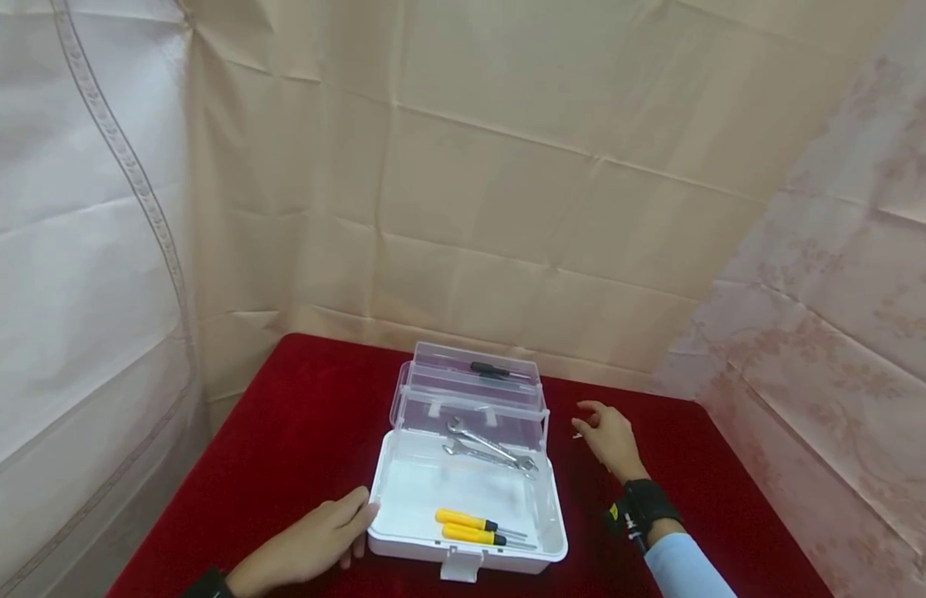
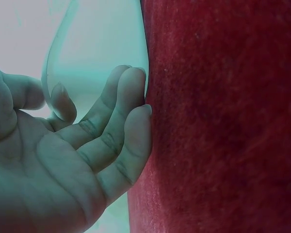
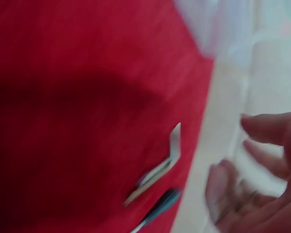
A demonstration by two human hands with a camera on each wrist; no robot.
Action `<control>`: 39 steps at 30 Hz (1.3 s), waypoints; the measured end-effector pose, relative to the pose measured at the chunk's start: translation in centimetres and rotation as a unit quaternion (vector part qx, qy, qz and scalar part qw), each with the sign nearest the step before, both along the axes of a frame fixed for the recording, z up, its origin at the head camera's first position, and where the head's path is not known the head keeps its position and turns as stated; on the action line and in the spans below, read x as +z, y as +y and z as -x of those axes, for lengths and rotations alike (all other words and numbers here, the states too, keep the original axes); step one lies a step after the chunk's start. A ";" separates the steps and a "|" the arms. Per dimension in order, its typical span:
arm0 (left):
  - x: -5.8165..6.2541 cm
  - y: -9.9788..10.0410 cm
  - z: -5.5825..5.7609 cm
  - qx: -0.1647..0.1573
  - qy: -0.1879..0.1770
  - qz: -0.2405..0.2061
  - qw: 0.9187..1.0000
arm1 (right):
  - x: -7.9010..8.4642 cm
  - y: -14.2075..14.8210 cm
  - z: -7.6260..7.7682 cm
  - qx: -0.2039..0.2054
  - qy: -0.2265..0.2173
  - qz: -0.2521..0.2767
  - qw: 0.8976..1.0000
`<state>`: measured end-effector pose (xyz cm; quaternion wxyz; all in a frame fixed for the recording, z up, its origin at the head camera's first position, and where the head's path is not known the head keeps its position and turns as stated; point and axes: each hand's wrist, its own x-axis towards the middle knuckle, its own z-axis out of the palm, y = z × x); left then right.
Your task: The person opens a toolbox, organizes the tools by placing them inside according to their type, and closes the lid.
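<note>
While the right hand [image 1: 608, 440] hovers empty, fingers loosely curved, the left hand [image 1: 316, 536] touches the box [image 1: 410, 549], fingers relaxed. Box: smooth white plastic, clear lid [image 1: 425, 357] open, on plush red surface [image 1: 306, 432]. Judged partway: steel wrenches [image 1: 485, 454], yellow-handled screwdrivers [image 1: 466, 521] inside; bent pale piece [image 3: 172, 158], dark-handled tool [image 3: 163, 202] remain outside.

Curtained-off space, sort unclear: hanging beige cloth [image 1: 507, 183], red-covered table [image 1: 313, 423].

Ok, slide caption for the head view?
Left hand touching an open white plastic toolbox with yellow-handled screwdrivers and silver metal wrenches; right hand beside it, over red cloth.
</note>
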<state>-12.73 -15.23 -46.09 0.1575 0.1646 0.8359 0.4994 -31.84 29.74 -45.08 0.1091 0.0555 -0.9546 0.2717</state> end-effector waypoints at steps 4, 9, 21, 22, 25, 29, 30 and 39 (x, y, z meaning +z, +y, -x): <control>0.0 -0.1 0.1 0.000 -0.005 -0.003 1.000 | -1.8 3.8 -0.8 -0.045 -0.072 -0.049 0.995; -0.2 -0.1 0.1 -0.003 -0.001 -0.002 1.000 | -3.9 7.2 -1.5 -0.040 -0.123 -0.003 0.992; -0.1 0.0 0.1 -0.003 0.020 0.005 1.000 | -4.6 9.7 -2.3 -0.076 -0.117 0.010 0.990; -0.1 0.0 0.1 -0.004 0.019 0.005 1.000 | -4.5 9.8 -2.4 -0.073 -0.117 0.012 0.990; 0.0 0.1 0.1 -0.005 0.025 0.009 1.000 | -4.2 10.1 -2.6 -0.075 -0.111 0.005 0.991; 0.1 0.1 0.1 -0.004 0.034 0.015 0.999 | -3.7 10.3 -2.8 -0.067 -0.096 -0.013 0.993; 0.1 0.1 0.1 -0.003 0.034 0.015 0.999 | -3.6 10.4 -2.8 -0.063 -0.095 -0.016 0.993; 0.0 0.1 -0.1 -0.004 0.029 0.005 1.000 | -2.9 10.4 -3.3 -0.067 -0.129 -0.029 0.989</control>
